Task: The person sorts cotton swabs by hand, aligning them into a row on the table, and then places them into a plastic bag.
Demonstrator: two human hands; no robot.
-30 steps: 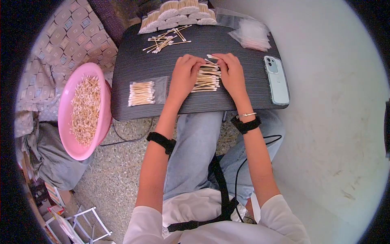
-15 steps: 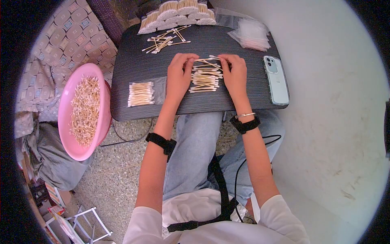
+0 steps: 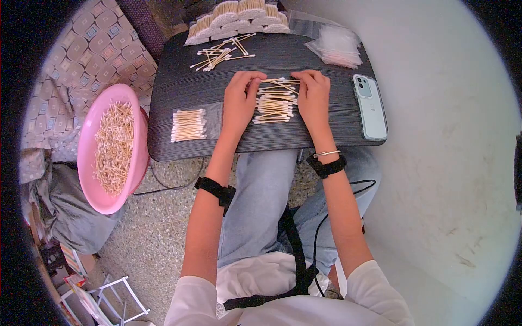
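Note:
A column of cotton swabs [image 3: 274, 108] lies crosswise on the dark table between my hands, with a few at the far end slanted. My left hand [image 3: 242, 98] is closed, thumb and fingertips pinching the left end of a cotton swab [image 3: 270, 80] at the top of the column. On the other side my right hand [image 3: 314, 95] is closed too, its fingertips pinching the right end of a swab at the same far end. To the left, a neat stack of swabs [image 3: 188, 126] rests on a clear plastic bag [image 3: 214, 114].
Loose swabs [image 3: 220, 57] lie scattered behind my left hand. Bundled swabs [image 3: 236, 22] are piled at the table's back edge. Clear bags [image 3: 336, 46] sit back right, a phone [image 3: 371, 111] at the right edge. A pink basin [image 3: 88, 157] full of swabs stands left.
My right fingers have shifted slightly at the far end of the column, and the swab there has swung from tilted to nearly level. My left hand stays put.

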